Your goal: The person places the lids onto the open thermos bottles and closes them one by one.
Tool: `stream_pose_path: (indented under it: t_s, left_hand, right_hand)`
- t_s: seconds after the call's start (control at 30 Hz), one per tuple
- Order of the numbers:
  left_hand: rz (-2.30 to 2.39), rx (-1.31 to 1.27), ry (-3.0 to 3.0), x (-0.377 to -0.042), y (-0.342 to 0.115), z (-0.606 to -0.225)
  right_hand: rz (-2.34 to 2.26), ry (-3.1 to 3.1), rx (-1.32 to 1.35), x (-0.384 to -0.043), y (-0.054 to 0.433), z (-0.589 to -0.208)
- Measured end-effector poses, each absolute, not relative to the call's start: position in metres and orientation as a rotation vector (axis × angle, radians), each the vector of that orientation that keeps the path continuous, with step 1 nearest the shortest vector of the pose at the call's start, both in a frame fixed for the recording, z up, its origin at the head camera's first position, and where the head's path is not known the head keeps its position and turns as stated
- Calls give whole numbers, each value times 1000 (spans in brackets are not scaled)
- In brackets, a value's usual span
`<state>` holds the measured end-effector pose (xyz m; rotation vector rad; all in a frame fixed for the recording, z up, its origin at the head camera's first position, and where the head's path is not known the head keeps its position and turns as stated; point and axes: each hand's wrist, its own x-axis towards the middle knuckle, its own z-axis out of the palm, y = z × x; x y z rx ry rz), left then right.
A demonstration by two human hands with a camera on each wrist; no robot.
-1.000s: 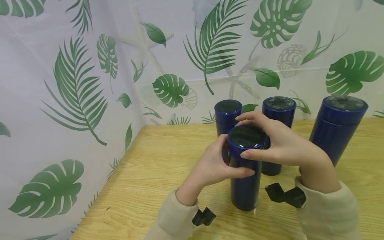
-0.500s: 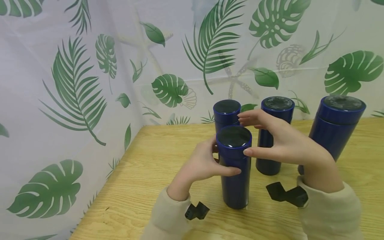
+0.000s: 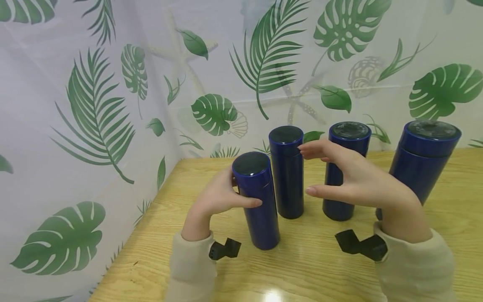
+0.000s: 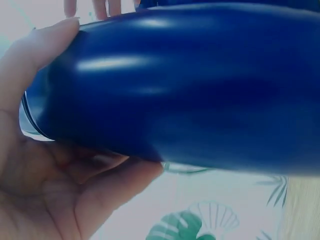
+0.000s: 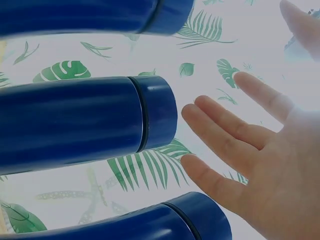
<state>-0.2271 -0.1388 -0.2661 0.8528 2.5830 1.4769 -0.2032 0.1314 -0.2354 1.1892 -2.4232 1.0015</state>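
Note:
My left hand (image 3: pixel 216 195) grips a dark blue thermos flask (image 3: pixel 260 222) just below its lid, thumb across the front and fingers round the back. In the head view this flask leans a little, top to the left. The left wrist view is mostly filled by its glossy side (image 4: pixel 190 95). My right hand (image 3: pixel 358 176) holds nothing, its thumb and fingers spread apart in the air. Its fingertips overlap the edge of a second blue flask (image 3: pixel 288 180), while the hand partly covers a third flask (image 3: pixel 337 212).
Another blue flask (image 3: pixel 419 172) stands at the right, behind my right forearm. All have dark, shiny lid tops. The light wooden table (image 3: pixel 166 260) meets a white curtain (image 3: pixel 162 25) with green leaf prints at the back and left.
My left hand has carried its flask leftward, away from my right hand, uncovering the flask behind. My right hand has let go of the lid and now stays spread in place.

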Motion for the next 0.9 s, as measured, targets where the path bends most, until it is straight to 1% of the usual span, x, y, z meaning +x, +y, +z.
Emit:
stream_pose_path:
  t_s: [0.3,0.63,0.9]
  left_hand:
    - [1544,558,2689,-235,-160,-267]
    - [1541,269,2814,-240,-158,-269]
    - [1662,102,2882,-249,-155,-276]
  right_hand:
    - [980,-2428,1163,-203,132,-235]
    - [978,-2425,1150,-204,132,-237]
    - [970,-2445,1139,-204,129,-237]
